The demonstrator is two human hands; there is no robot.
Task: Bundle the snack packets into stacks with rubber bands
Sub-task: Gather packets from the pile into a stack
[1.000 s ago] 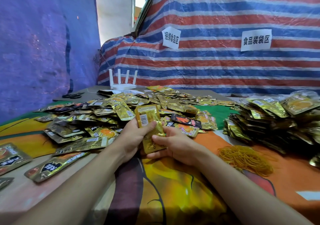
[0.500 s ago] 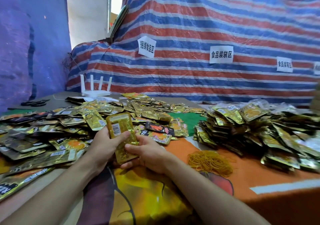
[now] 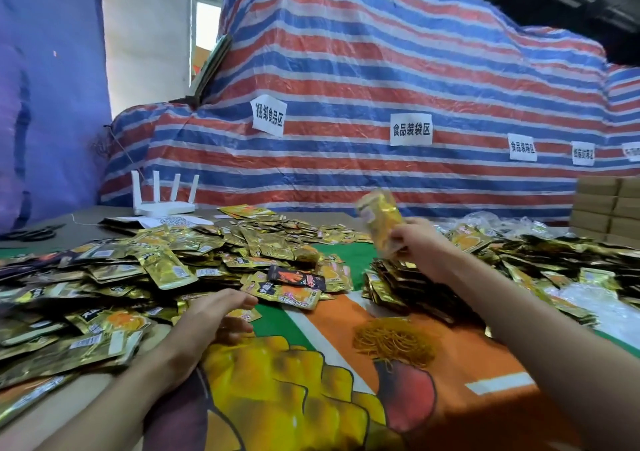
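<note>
Now | right hand (image 3: 420,246) grips packet stack (image 3: 381,218) | left hand (image 3: 218,315) loose-fingered | printed tablecloth (image 3: 467,364) | striped tarp (image 3: 346,69)

I see a gold stack of packets (image 3: 379,222) up in the air, tilted & blurred, its lower end gripped in the right hand (image 3: 420,242); can't tell if a band is on it. Below it sits the rt pile of packets (image 3: 408,287), dark-edged, heaped. Loose packets (image 3: 138,277), mostly gold foil w/ barcodes, overlap across the left side. Rubber bands (image 3: 394,341), thin, yellow, lie in a tangled mound just in front of the rt pile.
</note>
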